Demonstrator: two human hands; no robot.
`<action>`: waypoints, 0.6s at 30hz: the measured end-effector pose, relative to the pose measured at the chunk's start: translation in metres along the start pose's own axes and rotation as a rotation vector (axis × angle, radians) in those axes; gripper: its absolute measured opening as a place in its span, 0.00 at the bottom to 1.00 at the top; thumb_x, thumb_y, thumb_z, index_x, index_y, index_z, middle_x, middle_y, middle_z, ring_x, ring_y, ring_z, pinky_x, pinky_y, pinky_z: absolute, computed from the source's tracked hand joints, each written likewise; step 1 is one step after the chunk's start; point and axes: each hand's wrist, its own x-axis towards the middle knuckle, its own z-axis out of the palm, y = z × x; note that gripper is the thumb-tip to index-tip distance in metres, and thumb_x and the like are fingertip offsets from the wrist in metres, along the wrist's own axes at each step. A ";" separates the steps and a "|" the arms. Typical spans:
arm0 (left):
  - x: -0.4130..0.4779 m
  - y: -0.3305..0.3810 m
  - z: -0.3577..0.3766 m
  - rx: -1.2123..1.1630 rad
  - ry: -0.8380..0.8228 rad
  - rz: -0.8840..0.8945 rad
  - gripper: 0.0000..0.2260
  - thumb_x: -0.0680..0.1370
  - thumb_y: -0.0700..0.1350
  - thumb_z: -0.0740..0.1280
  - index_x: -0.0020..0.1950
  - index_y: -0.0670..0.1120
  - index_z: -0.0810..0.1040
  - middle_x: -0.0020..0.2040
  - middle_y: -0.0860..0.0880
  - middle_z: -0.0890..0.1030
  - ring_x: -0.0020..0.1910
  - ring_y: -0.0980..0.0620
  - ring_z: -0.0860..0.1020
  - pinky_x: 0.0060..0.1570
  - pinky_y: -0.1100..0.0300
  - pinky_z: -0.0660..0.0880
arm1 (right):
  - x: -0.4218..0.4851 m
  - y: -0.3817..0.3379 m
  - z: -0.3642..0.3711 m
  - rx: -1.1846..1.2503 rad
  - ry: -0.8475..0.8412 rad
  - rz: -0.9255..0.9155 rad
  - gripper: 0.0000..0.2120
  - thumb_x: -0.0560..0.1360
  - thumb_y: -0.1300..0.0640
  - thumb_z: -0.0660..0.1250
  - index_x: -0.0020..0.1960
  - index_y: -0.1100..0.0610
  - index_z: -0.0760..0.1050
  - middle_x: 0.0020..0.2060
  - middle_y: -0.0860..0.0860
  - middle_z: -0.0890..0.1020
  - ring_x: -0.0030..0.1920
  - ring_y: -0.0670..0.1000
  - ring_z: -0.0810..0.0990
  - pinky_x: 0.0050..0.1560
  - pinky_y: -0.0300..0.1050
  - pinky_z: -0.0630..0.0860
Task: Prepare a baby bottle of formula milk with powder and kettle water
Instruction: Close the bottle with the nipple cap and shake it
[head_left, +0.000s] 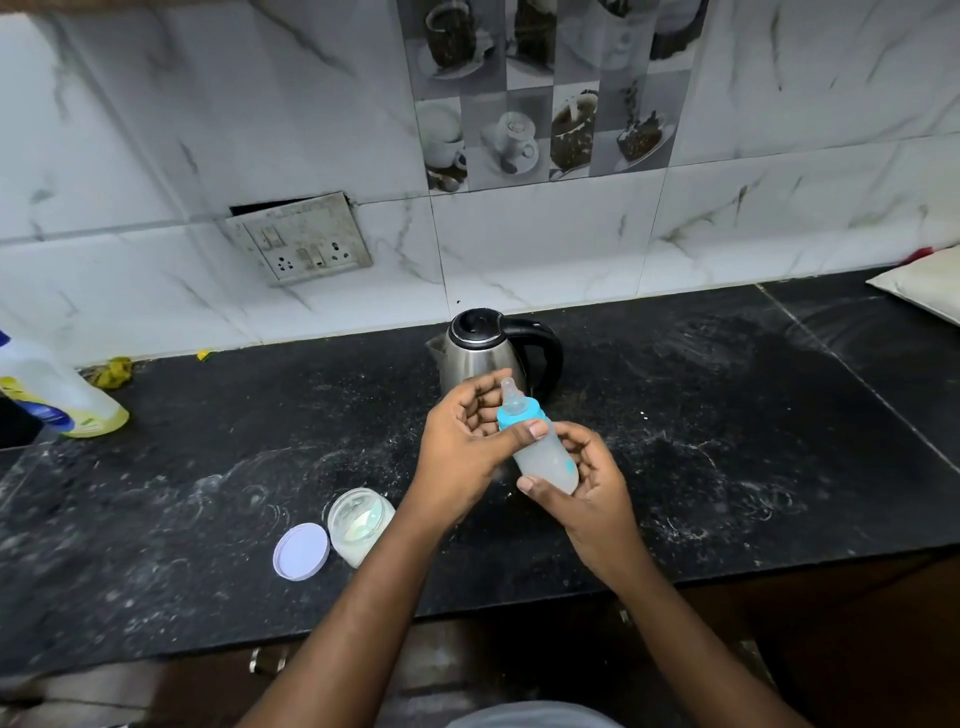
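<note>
1. Head view, count: one bottle (545, 457), one kettle (485, 353), one jar (361, 525), one lid (301, 551), two hands.
2. The bottle is at frame centre, held above the counter (727, 415) just in front of the kettle. Its long axis tilts, teat toward the upper left, base toward the lower right. The blue collar and teat are on; the body looks cloudy white.
3. The right hand (587, 499) is wrapped around the bottle's body from below. The left hand (462, 447) grips the blue collar, thumb across it.
4. The kettle stands upright behind the hands, lid shut, spout to the left, handle to the right.
5. The jar stands open at lower left of centre, its lid flat and touching it on the left.
6. A detergent bottle (57, 395) leans at the left edge; a white packet (924, 286) lies at the right edge. The counter's right half is bare; its front edge runs just below the wrists.
</note>
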 end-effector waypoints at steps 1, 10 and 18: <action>0.000 0.000 0.002 -0.007 0.011 0.003 0.27 0.70 0.32 0.81 0.67 0.43 0.80 0.56 0.44 0.87 0.54 0.52 0.87 0.52 0.61 0.82 | -0.001 0.000 0.001 0.004 0.012 -0.023 0.29 0.67 0.58 0.81 0.66 0.55 0.76 0.59 0.50 0.82 0.59 0.53 0.82 0.57 0.50 0.82; -0.003 0.005 0.010 -0.046 0.020 0.043 0.23 0.69 0.30 0.80 0.62 0.43 0.81 0.54 0.45 0.87 0.53 0.49 0.86 0.54 0.58 0.83 | -0.004 -0.001 0.004 0.272 0.004 0.088 0.24 0.72 0.72 0.74 0.65 0.58 0.76 0.57 0.53 0.86 0.57 0.50 0.85 0.53 0.42 0.81; -0.001 0.011 0.006 -0.026 -0.072 0.028 0.27 0.72 0.30 0.78 0.68 0.44 0.77 0.55 0.42 0.88 0.54 0.49 0.87 0.54 0.57 0.83 | -0.004 -0.002 0.001 0.444 -0.071 0.187 0.24 0.75 0.63 0.74 0.71 0.61 0.75 0.60 0.56 0.85 0.58 0.55 0.84 0.57 0.53 0.82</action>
